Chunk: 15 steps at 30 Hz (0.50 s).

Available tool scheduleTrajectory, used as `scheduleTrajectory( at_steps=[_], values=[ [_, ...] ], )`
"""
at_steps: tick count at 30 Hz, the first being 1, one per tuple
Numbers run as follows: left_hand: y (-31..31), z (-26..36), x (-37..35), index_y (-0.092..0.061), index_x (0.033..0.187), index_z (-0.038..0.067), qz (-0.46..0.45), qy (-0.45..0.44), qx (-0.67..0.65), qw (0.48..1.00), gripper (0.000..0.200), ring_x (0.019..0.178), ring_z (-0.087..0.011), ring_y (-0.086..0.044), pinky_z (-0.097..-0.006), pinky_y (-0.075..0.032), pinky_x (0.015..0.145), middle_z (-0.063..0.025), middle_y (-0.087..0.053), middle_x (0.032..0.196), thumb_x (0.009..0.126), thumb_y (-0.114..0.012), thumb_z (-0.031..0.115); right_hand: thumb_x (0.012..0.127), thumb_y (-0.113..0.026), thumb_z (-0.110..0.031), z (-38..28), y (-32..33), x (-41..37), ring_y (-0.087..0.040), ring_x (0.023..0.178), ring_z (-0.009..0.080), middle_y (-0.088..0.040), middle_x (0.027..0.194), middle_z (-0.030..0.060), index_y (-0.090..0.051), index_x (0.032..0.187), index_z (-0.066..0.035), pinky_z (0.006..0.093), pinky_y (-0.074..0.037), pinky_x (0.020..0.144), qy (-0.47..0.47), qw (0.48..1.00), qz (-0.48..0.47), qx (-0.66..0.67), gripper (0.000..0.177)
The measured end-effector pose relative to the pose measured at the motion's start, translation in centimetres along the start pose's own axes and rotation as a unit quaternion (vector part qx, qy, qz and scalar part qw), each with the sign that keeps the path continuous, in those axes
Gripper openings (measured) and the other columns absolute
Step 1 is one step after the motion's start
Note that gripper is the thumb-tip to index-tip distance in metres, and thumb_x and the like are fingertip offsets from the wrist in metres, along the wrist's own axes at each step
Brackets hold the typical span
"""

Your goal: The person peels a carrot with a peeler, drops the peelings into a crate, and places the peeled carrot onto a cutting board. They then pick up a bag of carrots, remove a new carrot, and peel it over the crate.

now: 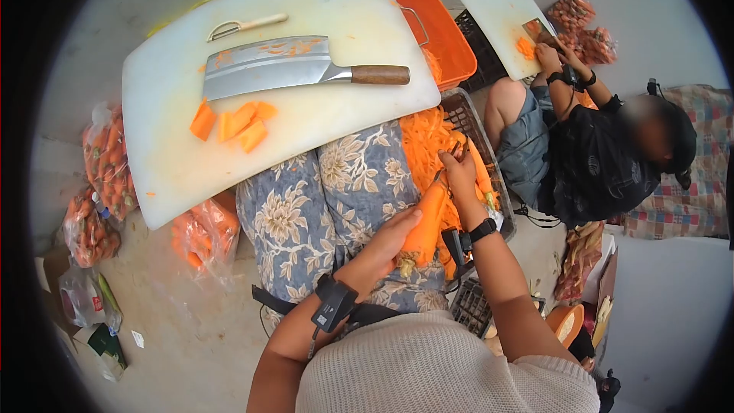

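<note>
My left hand [391,241] is wrapped round the thick end of a large carrot [428,218], which looks peeled. My right hand [460,177] grips a peeler [440,174] whose end rests near the carrot's upper tip. Orange peelings [422,145] lie heaped beneath both hands, in and over a dark crate [497,183]. On the big white cutting board [329,118] are a cleaver [267,65] with a wooden handle, a pale peeler [246,25] and several carrot pieces [238,122].
An orange tub [447,30] stands behind the crate. At the right a co-worker [604,153] bends over another white board [497,19]. Bags of carrots [111,160] sit at the left, with another bag [205,233] below the board.
</note>
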<state>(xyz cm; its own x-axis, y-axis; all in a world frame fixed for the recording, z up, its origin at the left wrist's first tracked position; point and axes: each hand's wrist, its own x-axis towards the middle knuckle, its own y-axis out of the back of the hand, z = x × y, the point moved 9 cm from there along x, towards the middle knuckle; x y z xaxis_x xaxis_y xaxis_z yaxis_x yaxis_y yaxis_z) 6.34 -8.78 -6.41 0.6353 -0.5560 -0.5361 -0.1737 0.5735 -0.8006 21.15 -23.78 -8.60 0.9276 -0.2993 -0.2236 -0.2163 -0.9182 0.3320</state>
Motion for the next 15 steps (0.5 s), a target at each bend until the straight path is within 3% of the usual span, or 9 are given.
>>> scheduleTrajectory(
  at_steps=[3,8,15],
  values=[
    [-0.3,0.4,-0.4,-0.04,0.123,0.006,-0.006,0.004,0.001,1.0,0.041,0.081,-0.0248,-0.062,-0.0365,-0.054,0.058,-0.0151,-0.057,0.099,0.093,-0.044,0.033,0.075,-0.068,-0.017,-1.8,-0.6,-0.4,-0.047,0.055,0.0103,-0.05,0.067,0.0036,-0.046,0.077,-0.002,0.0266,-0.04,0.051,0.006,1.0,0.0,0.017,0.026],
    [-0.5,0.4,-0.5,-0.04,0.121,0.006,-0.007,0.011,0.014,1.0,0.039,0.08,-0.0244,-0.061,-0.0366,-0.054,0.054,-0.0145,-0.057,0.096,0.092,-0.043,0.033,0.076,-0.065,-0.012,0.2,-0.1,0.8,-0.044,0.044,0.0125,-0.049,0.063,0.0031,-0.045,0.068,-0.007,0.029,-0.039,0.044,-0.106,0.994,0.001,0.014,0.022],
    [-0.8,0.4,-0.8,-0.04,0.122,0.006,-0.024,0.005,0.042,0.999,0.041,0.079,-0.0225,-0.061,-0.0352,-0.054,0.055,-0.0143,-0.058,0.094,0.093,-0.042,0.034,0.077,-0.062,-0.011,0.8,1.8,-0.2,-0.045,0.042,0.0134,-0.05,0.057,0.0027,-0.046,0.057,-0.008,0.0281,-0.037,0.042,-0.198,0.976,0.076,0.039,0.026]
  ],
)
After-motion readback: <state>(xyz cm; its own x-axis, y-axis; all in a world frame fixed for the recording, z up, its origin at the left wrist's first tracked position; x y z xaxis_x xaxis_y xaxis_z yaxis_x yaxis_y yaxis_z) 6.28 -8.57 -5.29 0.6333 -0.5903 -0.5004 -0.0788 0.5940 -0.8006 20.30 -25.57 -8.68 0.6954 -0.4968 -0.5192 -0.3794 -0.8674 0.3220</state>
